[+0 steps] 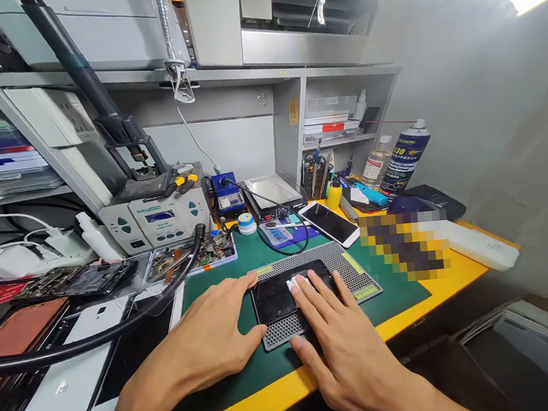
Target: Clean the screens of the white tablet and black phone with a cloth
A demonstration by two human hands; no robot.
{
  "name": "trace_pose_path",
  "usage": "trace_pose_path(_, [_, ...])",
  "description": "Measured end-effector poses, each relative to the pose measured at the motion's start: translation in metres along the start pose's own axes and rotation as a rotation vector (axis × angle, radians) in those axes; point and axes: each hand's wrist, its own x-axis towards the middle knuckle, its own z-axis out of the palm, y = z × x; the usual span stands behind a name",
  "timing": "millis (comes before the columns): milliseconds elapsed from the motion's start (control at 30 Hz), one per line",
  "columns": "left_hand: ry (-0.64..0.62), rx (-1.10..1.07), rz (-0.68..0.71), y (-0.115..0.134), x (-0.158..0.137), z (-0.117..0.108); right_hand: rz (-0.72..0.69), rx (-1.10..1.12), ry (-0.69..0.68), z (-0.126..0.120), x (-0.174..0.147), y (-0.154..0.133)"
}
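Observation:
A black phone screen [275,298] lies flat on a grey perforated mat [287,332] in the middle of the bench. My left hand [212,329] brackets its left end, forefinger at the far corner and thumb at the near corner. Under the fingertips of my right hand [329,319], a crumpled white wipe [296,283] is pressed onto the glass. Those fingers are nearly straight, with the thumb held apart over the near edge of the mat. Part of the screen's right side is hidden by my right hand.
A white-framed phone [332,222] lies behind the mat. A thick black hose [167,298] crosses the left side above several phones. Further back stand a parts tray [211,256], a soldering station [160,218] and a spray can [404,162]. The bench's yellow edge [253,409] is nearest me.

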Motion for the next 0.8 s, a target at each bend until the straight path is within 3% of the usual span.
trace_pose_path(200, [-0.003, 0.009, 0.018, -0.005, -0.001, 0.002, -0.071, 0.15, -0.021, 0.007, 0.016, -0.03])
trace_pose_path(333, [0.004, 0.034, 0.02, -0.007, -0.001, 0.003, -0.117, 0.194, -0.027, 0.006, 0.018, -0.034])
trace_pose_path(500, [-0.01, 0.068, -0.027, -0.001, 0.003, 0.002, -0.125, 0.182, -0.049, -0.001, 0.007, -0.022])
trace_pose_path(800, [0.014, 0.069, -0.034, -0.001, 0.005, 0.003, -0.015, 0.03, -0.025, -0.009, -0.019, 0.013])
